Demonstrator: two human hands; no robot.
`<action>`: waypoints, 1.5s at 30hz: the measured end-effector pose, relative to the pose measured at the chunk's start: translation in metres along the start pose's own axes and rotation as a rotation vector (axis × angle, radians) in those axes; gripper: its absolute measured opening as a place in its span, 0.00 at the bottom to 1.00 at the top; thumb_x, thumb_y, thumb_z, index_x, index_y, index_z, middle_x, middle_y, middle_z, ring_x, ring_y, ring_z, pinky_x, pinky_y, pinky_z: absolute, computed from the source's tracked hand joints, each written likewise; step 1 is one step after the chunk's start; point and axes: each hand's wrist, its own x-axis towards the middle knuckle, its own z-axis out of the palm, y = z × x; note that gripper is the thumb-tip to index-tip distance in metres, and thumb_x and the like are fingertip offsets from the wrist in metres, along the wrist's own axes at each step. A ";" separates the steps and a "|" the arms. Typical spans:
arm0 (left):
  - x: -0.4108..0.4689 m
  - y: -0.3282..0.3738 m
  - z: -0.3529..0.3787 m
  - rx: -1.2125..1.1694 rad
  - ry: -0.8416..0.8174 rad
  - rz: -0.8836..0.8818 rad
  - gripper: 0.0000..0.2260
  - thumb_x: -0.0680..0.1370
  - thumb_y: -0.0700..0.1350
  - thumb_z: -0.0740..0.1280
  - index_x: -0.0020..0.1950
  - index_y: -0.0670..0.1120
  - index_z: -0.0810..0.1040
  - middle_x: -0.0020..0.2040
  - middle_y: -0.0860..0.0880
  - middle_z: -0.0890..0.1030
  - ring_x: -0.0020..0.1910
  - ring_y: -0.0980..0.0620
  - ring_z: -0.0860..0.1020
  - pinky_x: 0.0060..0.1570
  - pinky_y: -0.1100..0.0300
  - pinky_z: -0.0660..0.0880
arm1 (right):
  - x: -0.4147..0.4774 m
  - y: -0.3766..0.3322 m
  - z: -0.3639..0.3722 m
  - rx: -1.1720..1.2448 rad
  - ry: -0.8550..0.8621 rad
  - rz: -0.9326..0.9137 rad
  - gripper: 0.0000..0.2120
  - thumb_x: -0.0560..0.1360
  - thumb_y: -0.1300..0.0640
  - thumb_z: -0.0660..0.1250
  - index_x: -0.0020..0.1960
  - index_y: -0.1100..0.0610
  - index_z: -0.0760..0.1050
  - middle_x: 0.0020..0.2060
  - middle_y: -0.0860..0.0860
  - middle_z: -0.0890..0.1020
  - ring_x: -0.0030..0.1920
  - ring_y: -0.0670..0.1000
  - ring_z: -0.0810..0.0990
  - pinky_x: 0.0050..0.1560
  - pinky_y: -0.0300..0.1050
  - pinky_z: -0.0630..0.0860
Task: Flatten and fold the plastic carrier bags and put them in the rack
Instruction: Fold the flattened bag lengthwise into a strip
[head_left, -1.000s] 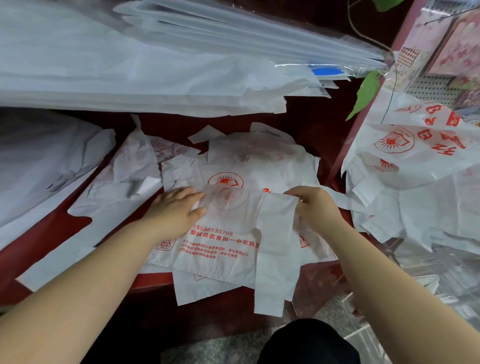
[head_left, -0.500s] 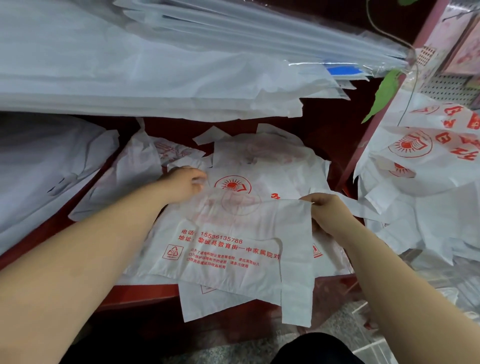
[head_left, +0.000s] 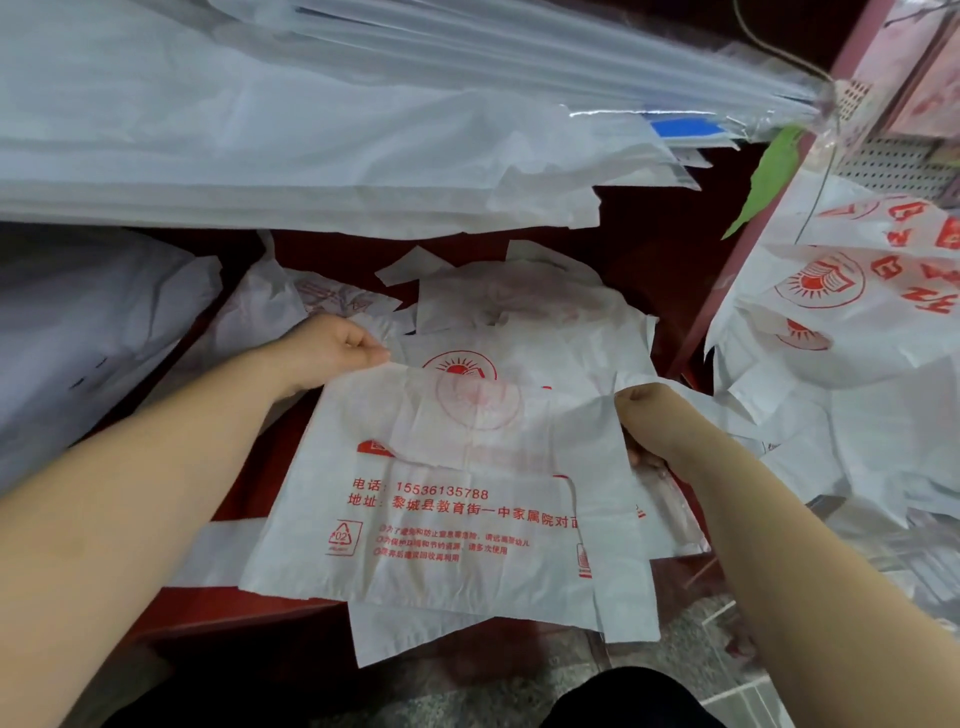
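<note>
A white carrier bag (head_left: 457, 519) with red print is stretched out over the dark red shelf (head_left: 228, 608), its lower edge hanging past the shelf front. My left hand (head_left: 332, 351) pinches its upper left corner. My right hand (head_left: 649, 426) grips its upper right edge, where a handle strip hangs down. Under it lies a pile of similar bags (head_left: 519, 317), one showing a red sun logo.
A thick stack of white sheets (head_left: 260, 130) rests on the shelf above. More printed bags (head_left: 841, 332) are heaped at the right, beyond a red upright post (head_left: 727, 270). A green leaf (head_left: 769, 176) hangs by the post. Grey bags (head_left: 78, 338) lie at the left.
My left hand slid up and left to the bag's upper corner and took hold of it. The bag is now spread wider and flatter between both hands.
</note>
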 end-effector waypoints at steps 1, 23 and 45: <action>0.000 -0.003 0.003 0.014 0.006 -0.016 0.06 0.75 0.41 0.67 0.50 0.40 0.80 0.43 0.48 0.79 0.37 0.59 0.73 0.37 0.68 0.68 | 0.002 -0.001 0.003 -0.033 0.038 -0.016 0.17 0.77 0.63 0.53 0.30 0.63 0.65 0.22 0.56 0.70 0.19 0.48 0.66 0.21 0.35 0.61; -0.059 -0.013 0.031 0.681 -0.132 0.122 0.21 0.83 0.49 0.46 0.76 0.53 0.47 0.76 0.55 0.45 0.75 0.57 0.44 0.70 0.60 0.41 | -0.053 0.025 0.009 -0.550 0.095 -0.705 0.25 0.70 0.60 0.68 0.66 0.51 0.71 0.69 0.57 0.65 0.68 0.62 0.64 0.64 0.55 0.60; -0.061 -0.014 0.032 0.743 -0.134 0.107 0.21 0.83 0.50 0.43 0.76 0.53 0.42 0.76 0.53 0.41 0.74 0.56 0.41 0.71 0.58 0.39 | -0.038 -0.041 0.085 -0.555 -0.051 -0.642 0.27 0.80 0.46 0.52 0.75 0.56 0.51 0.75 0.53 0.51 0.75 0.51 0.47 0.72 0.44 0.44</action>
